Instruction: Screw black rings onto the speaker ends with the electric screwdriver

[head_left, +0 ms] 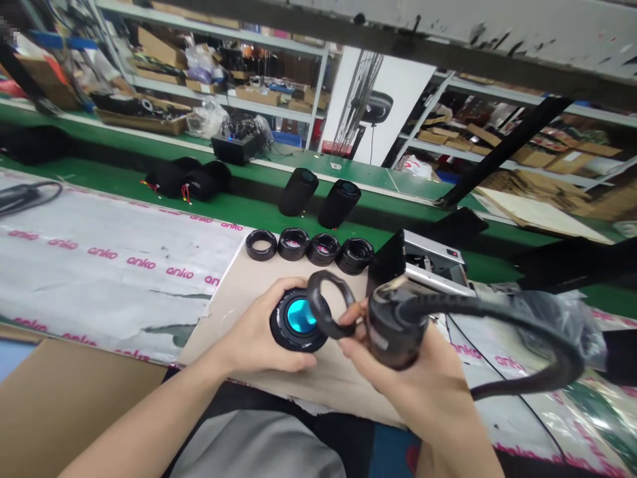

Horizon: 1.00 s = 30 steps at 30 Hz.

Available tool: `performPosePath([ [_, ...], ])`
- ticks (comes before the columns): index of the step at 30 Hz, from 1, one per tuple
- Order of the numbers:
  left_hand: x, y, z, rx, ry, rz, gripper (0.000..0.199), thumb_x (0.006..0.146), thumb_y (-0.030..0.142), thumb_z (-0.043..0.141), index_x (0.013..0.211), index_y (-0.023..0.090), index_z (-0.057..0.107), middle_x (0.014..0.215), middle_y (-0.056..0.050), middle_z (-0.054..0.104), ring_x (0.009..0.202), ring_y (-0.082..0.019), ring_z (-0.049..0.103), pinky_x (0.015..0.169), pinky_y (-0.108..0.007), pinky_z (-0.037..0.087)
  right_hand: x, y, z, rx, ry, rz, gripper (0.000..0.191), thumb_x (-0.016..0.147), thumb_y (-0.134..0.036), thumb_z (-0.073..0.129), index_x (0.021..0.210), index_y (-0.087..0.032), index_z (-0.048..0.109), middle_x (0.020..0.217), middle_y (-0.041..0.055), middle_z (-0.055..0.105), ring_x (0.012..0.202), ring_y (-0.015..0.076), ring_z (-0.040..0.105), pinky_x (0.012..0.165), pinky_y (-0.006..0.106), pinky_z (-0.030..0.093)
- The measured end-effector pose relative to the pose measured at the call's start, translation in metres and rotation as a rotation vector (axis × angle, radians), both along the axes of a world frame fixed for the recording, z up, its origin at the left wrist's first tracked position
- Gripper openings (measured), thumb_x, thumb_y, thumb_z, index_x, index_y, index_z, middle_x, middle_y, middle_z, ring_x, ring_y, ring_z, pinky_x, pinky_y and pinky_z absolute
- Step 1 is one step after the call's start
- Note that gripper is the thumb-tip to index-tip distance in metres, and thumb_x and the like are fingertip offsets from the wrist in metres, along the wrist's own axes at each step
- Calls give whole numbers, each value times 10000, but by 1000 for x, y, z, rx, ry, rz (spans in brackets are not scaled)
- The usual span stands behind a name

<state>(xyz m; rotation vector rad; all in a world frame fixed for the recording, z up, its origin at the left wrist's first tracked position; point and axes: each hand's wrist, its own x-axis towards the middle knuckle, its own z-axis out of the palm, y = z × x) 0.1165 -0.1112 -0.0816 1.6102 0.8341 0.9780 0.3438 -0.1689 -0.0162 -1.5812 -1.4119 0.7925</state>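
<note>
My left hand [259, 325] grips a round black speaker [286, 328] with a glowing cyan centre, holding it tilted above a beige board [308, 388]. My right hand [403, 378] wraps around a black corded tool [395, 332] with a thick cable [502, 307]. Its fingers also pinch a black ring [314, 302], which sits against the speaker's upper edge. The ring partly covers the speaker's right side. The tool's working end is hidden.
Several black rings [293, 243] stand in a row beyond the board. Behind them are black cylinders [298, 192] on a green bench [259, 212]. A silver machine [432, 259] stands to the right, and an "anko" printed sheet [119, 259] lies to the left.
</note>
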Motion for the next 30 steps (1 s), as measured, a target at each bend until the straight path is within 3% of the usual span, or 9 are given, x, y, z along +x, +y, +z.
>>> performPosePath([
  [5,9,-7,-2,-48,-154,9,865,636,292,1033,1365,249,568,1401,-115,718,1291,-356,715,1102,-470,605,-25,-8,8,21,-136,213,214,871,-366,761,1061,-268,744,945,6,768,790,181,719,734,277,606],
  [8,10,-10,-5,-93,-184,35,1053,595,340,1067,1466,275,480,1496,-146,640,1359,-369,669,1162,-489,563,-22,-7,7,10,-192,266,228,877,-331,763,1102,-297,751,952,-13,773,797,181,736,760,278,627],
  [12,7,-11,-12,-80,-181,18,1368,548,340,1099,1627,309,259,1558,-178,547,1463,-388,578,1250,-513,472,-3,1,5,10,-133,274,474,862,-358,858,1312,-322,715,1290,16,752,1143,237,759,992,327,661],
  [15,7,-11,-15,-67,-183,16,1329,580,337,1088,1619,329,258,1558,-168,528,1480,-392,556,1255,-522,455,4,12,5,-17,-66,323,751,794,-394,948,1478,-331,647,1477,43,667,1380,302,656,1234,462,547],
  [18,8,-12,-15,-70,-212,17,1295,616,340,1073,1609,346,242,1564,-153,517,1457,-373,584,1256,-529,454,1,20,2,-100,-5,407,862,745,-366,979,1526,-355,615,1595,17,576,1509,305,550,1299,479,478],
  [23,11,-12,-15,-38,-237,23,1339,614,356,1075,1628,352,202,1580,-162,526,1463,-376,589,1256,-538,458,-4,19,-13,-121,-50,282,655,718,-368,966,1317,-266,722,1227,64,769,1177,308,741,1129,481,615],
  [26,12,-11,-17,-46,-245,13,1351,611,380,1076,1641,356,203,1557,-165,565,1454,-388,603,1232,-539,488,-6,13,-16,-98,-18,175,664,683,-410,978,1287,-274,737,939,30,753,911,287,749,1074,523,633],
  [28,13,-11,-18,-37,-258,9,1345,613,388,1075,1644,362,212,1541,-158,575,1440,-388,614,1228,-542,491,-8,11,-14,-118,-22,158,663,698,-409,964,1311,-292,741,866,5,720,807,258,717,1094,540,613],
  [30,13,-11,-19,-13,-263,16,1350,610,381,1079,1649,368,217,1545,-153,560,1435,-384,617,1239,-544,480,-10,9,-10,-135,-47,172,663,722,-403,945,1346,-315,740,892,1,721,843,259,719,1132,540,584],
])
